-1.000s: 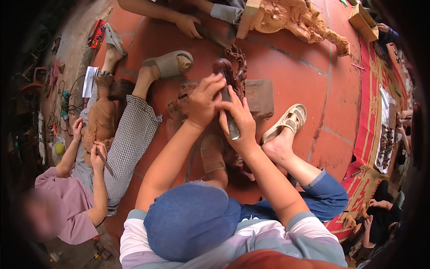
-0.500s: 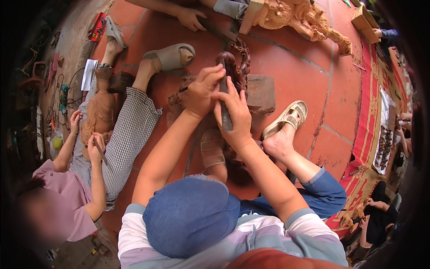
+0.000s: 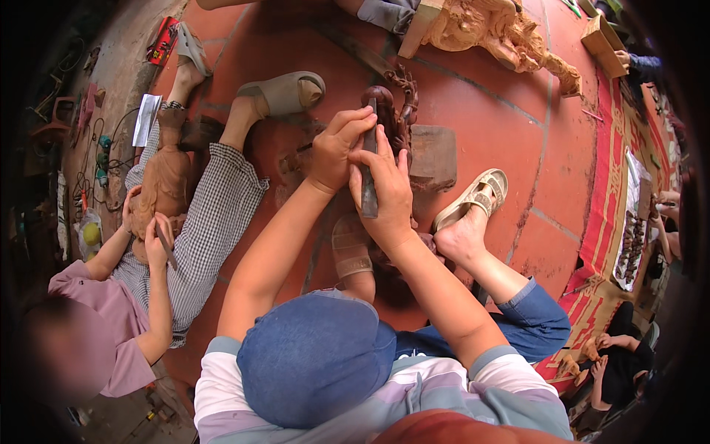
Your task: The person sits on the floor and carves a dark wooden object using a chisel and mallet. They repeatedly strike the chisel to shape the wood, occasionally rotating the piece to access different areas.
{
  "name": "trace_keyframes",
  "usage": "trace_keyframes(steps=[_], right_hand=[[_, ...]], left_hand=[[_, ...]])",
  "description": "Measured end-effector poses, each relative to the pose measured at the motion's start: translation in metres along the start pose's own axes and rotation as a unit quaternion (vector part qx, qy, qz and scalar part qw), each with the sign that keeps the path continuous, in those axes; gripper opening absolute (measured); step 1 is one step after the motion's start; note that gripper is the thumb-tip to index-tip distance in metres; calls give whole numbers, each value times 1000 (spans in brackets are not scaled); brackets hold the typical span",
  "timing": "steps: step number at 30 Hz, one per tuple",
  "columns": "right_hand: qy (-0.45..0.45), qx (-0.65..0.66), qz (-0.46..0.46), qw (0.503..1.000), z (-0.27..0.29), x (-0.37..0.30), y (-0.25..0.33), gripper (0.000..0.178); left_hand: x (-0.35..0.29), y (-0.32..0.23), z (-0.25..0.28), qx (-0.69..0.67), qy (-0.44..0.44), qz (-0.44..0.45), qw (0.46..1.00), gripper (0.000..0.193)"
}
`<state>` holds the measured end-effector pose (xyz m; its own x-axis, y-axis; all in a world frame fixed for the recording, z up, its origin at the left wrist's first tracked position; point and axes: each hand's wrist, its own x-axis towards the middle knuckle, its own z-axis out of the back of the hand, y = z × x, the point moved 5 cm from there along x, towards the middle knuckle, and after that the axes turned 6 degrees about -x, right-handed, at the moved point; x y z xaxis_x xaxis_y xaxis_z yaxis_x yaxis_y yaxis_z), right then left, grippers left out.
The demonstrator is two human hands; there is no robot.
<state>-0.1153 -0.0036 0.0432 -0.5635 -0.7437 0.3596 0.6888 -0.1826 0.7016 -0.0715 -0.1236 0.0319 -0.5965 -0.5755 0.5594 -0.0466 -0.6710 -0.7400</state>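
Hold flat metal tool [image 3: 370, 195] level w/ light, even pressure, L hand [image 3: 333, 154] fingers pinching far end, R hand [image 3: 392, 194] gripping nr end, over dark carving [image 3: 406, 111] beside wood block [image 3: 435, 159]

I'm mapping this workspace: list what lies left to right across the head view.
White paper sheet, grey slip-on shoe, flat grey metal tool, brown rectangular wooden block, red-and-gold patterned mat.

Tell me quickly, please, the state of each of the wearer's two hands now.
Left hand: closed, holding the tool near its far end.
Right hand: closed, holding the same tool nearer the body.
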Motion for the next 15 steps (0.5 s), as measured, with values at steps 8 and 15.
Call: trace_keyframes(steps=[8, 15], right_hand=[[36, -19, 8, 999, -8, -4, 7, 37], [47, -22, -5, 999, -16, -4, 14, 45]], left_hand=[[-4, 8, 6, -48, 38, 41, 997, 37], [-6, 11, 10, -57, 21, 44, 997, 35]])
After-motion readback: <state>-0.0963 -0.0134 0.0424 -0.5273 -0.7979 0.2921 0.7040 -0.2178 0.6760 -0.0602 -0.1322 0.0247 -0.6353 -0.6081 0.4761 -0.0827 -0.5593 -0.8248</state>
